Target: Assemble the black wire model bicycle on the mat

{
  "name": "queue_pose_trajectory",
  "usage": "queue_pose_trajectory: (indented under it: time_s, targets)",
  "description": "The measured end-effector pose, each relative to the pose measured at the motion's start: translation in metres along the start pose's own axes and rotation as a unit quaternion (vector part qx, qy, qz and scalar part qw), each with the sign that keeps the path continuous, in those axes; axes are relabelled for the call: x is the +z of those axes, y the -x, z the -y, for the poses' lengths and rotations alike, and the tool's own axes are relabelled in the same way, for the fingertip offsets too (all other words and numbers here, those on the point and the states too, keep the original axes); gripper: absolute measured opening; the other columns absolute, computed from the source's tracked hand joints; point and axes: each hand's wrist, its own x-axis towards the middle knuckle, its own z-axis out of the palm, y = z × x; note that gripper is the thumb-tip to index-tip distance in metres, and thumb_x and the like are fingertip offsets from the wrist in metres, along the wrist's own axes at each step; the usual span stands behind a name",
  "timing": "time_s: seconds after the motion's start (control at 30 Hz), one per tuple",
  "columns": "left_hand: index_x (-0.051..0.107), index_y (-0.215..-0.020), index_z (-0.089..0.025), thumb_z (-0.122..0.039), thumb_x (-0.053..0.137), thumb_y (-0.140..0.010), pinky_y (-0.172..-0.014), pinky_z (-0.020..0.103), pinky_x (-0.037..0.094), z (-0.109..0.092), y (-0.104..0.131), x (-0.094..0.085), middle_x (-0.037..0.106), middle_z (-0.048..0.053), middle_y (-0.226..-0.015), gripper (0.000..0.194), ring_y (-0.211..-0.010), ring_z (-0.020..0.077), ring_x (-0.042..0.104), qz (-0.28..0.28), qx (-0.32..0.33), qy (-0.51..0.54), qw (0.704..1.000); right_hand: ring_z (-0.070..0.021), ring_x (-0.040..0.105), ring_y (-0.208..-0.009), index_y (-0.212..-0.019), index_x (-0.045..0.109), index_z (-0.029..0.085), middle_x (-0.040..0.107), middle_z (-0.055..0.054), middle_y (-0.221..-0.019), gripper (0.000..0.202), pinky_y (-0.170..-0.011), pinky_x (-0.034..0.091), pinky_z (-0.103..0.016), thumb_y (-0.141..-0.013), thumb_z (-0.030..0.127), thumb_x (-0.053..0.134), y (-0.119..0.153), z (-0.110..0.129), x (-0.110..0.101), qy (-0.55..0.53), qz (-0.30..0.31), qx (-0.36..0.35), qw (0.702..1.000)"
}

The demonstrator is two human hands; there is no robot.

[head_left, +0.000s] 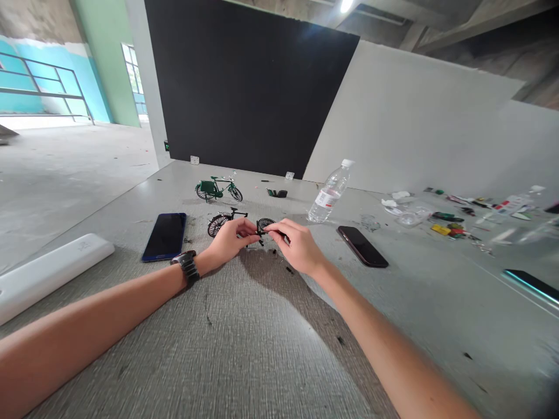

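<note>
I've L hand [231, 237] pinching the blk model bike [236, 214], R hand [300, 244] fingertips closed at its front end, exact part too tiny to tell; green bike [219, 188] beyond L fingers, bottle [328, 196] beyond R

grey streaked surface [209, 366] carried green model bicycle [218, 187] at back, clear bottle [329, 195] right of it. blue-edged phone [166, 235] lay near long white object [56, 273]; black phone [363, 247] near bottle. small dark bits [289, 270] scattered, mixed clutter [441, 230] far right.
</note>
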Motion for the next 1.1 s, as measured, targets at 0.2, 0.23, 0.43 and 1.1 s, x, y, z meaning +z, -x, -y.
queue_pose_trajectory:
  time_s: [0.2,0.23,0.43,1.1]
  targets:
    - [0.061,-0.086,-0.016,-0.022,0.071,-0.081,-0.072,0.029,0.052,0.001,-0.001,0.000,0.069,0.004,-0.082,0.013,-0.076,0.0157,0.065,-0.031,-0.002,-0.012,0.999,-0.0145,0.062,-0.079,-0.101,0.070,0.022,0.068,-0.004,-0.094,0.019,-0.073,0.048,-0.028,-0.099,0.027,0.052,0.002,0.015,0.004,-0.018,0.067,-0.025,0.997]
    - [0.061,-0.086,-0.016,-0.023,0.071,-0.081,-0.072,0.030,0.052,0.001,-0.002,0.000,0.069,0.004,-0.082,0.013,-0.076,0.0159,0.065,-0.041,-0.004,-0.013,0.999,-0.0150,0.062,-0.080,-0.101,0.071,0.022,0.068,-0.004,-0.092,0.018,-0.074,0.048,-0.029,-0.098,0.026,0.053,0.003,0.016,0.007,-0.009,0.091,-0.027,0.995]
    - [0.063,-0.088,-0.017,-0.030,0.074,-0.080,-0.070,0.031,0.051,0.003,-0.002,0.001,0.069,0.006,-0.086,0.020,-0.077,0.0175,0.064,-0.087,-0.014,-0.030,0.996,-0.0180,0.065,-0.086,-0.106,0.074,0.024,0.069,-0.005,-0.094,0.022,-0.077,0.051,-0.033,-0.098,0.024,0.054,0.008,0.009,0.021,0.059,0.168,0.002,0.984]
    - [0.062,-0.088,-0.016,-0.026,0.075,-0.078,-0.073,0.032,0.051,0.008,-0.005,0.001,0.069,0.005,-0.085,0.019,-0.078,0.0172,0.064,-0.071,-0.009,-0.013,0.997,-0.0185,0.065,-0.085,-0.109,0.075,0.025,0.067,-0.005,-0.093,0.026,-0.074,0.050,-0.032,-0.098,0.021,0.051,0.007,0.010,0.029,0.091,0.182,-0.007,0.979]
